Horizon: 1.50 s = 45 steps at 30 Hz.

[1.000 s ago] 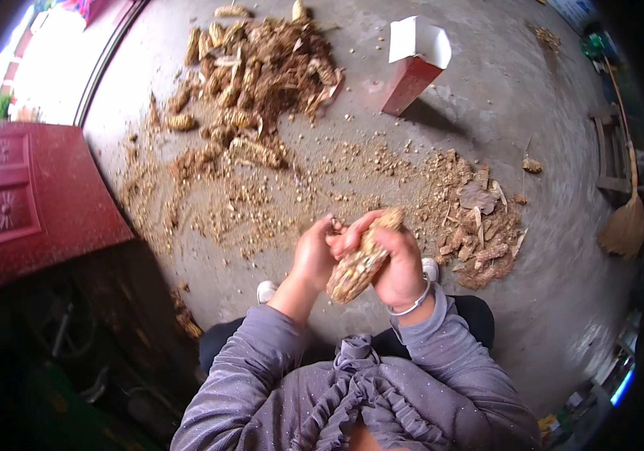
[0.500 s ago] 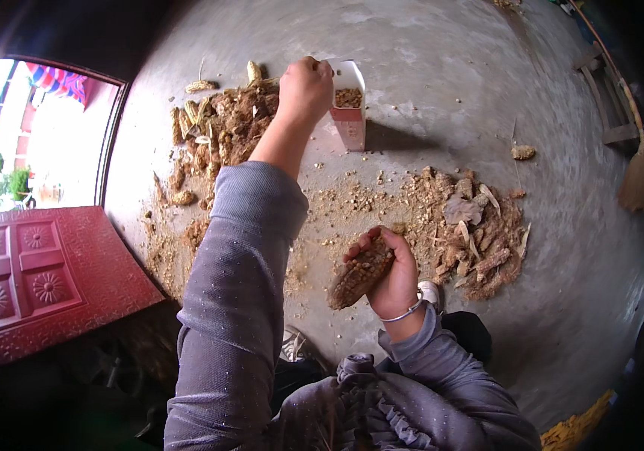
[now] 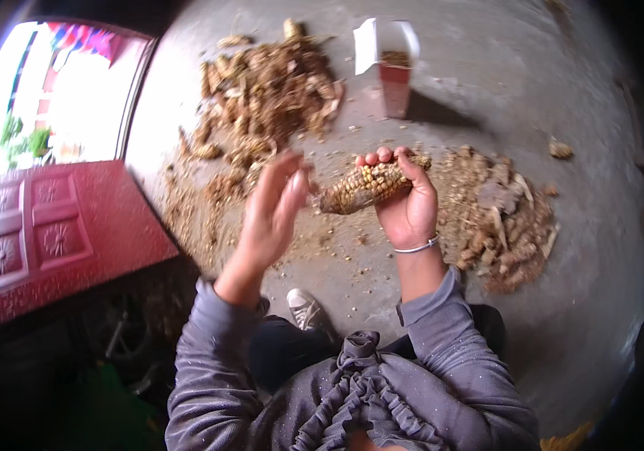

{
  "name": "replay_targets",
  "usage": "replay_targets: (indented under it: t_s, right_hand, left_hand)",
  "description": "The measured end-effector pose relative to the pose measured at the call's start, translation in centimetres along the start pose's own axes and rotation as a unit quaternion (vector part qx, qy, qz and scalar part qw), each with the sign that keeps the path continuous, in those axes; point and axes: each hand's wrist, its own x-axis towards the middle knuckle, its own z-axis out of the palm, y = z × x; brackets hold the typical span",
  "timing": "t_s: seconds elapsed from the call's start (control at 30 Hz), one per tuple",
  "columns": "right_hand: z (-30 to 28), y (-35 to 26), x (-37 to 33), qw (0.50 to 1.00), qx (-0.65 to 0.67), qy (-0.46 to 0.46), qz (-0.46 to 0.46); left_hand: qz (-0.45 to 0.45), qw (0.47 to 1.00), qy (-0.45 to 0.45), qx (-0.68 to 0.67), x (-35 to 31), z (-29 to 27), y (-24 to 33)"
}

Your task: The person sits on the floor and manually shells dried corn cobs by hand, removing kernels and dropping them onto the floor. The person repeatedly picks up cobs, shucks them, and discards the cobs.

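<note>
In the middle of the head view, my right hand [image 3: 411, 199] wraps round an ear of corn [image 3: 363, 186]. The ear lies slantwise across the fingers; yellow kernels show in its middle and upper part, and its lower left end looks brownish. My left hand [image 3: 275, 203] is just left of that end, apart from it and blurred by motion, with its fingers stretched out and nothing seen in them. Beyond both hands stands a tall red and white carton [image 3: 395, 89], its flaps open and kernels [image 3: 396, 57] inside.
A large heap of corn ears and husks [image 3: 269, 90] lies at the far left. On the right is a pile of stripped cobs and chaff [image 3: 506, 225]. Loose kernels litter the concrete floor [image 3: 487, 90]. A red panelled door [image 3: 74, 233] stands at the left, beside a bright doorway.
My left hand has come back from the carton towards my body, beside the ear. My right hand has raised the ear and turned it more level. The view has shifted.
</note>
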Motion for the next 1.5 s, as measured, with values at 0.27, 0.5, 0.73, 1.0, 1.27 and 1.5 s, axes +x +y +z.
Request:
replay_targets:
  t_s: [0.27, 0.5, 0.73, 1.0, 1.27, 1.5]
  right_hand:
    - [-1.0, 11.6, -2.9, 0.965, -0.112, -0.091, 0.217]
    - [-0.8, 10.8, -3.2, 0.885, -0.31, -0.177, 0.299]
    - [-0.7, 13.0, -4.1, 0.796, -0.444, -0.206, 0.357]
    - [-0.5, 12.8, -4.2, 0.711, -0.564, -0.217, 0.361]
    - [-1.8, 11.3, -3.5, 0.629, -0.648, -0.302, 0.304]
    - [-2.0, 11.4, -2.9, 0.527, -0.704, -0.384, 0.28]
  left_hand:
    - [-0.075, 0.97, 0.157, -0.171, -11.5, -5.1, -5.6]
    - [0.008, 0.954, 0.201, -0.221, -12.3, -7.9, -6.6]
    - [-0.017, 0.937, 0.224, -0.269, -12.6, -8.7, -7.0]
    - [0.032, 0.988, 0.15, -0.028, -13.2, -9.4, -7.6]
    - [0.061, 0.963, 0.059, 0.256, -12.4, -8.9, -7.1]
    - [0.076, 0.961, 0.021, 0.266, -12.5, -8.8, -7.5]
